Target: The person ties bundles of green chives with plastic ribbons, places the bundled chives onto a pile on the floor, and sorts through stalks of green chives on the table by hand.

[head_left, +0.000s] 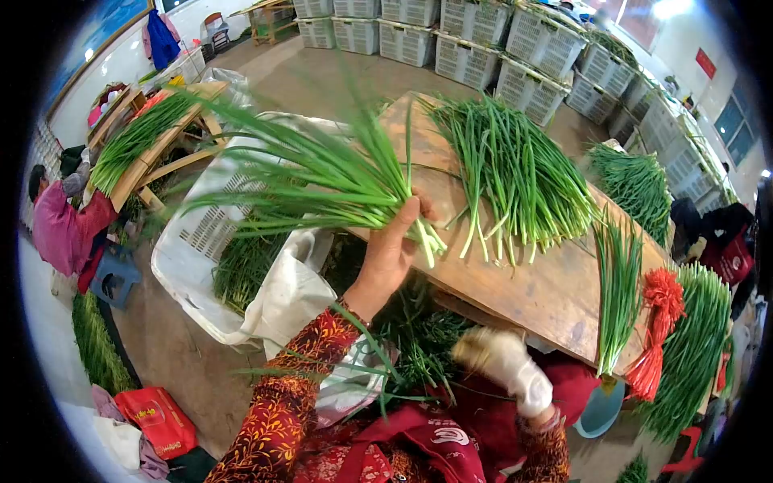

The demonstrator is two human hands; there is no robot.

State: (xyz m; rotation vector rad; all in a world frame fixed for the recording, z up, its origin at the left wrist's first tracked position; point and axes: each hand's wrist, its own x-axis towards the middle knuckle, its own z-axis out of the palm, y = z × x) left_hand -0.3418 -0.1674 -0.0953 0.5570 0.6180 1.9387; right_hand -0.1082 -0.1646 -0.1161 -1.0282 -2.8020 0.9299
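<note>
My left hand, bare, is closed around the white stem ends of a fanned bunch of Chinese chives. The leaves spread up and to the left, blurred at their tips. My right hand wears a white glove and hovers over my lap; motion smears its fingers, so their pose cannot be made out. A large heap of chives lies on the wooden table just right of my left hand. Farther right rest a narrow, tidy bundle and a bunch of red ties.
A white crate with loose greens stands left of the table. More chives lie at the table's right end. A blue bucket is below it. Stacked crates line the back. Another person sits at the far left.
</note>
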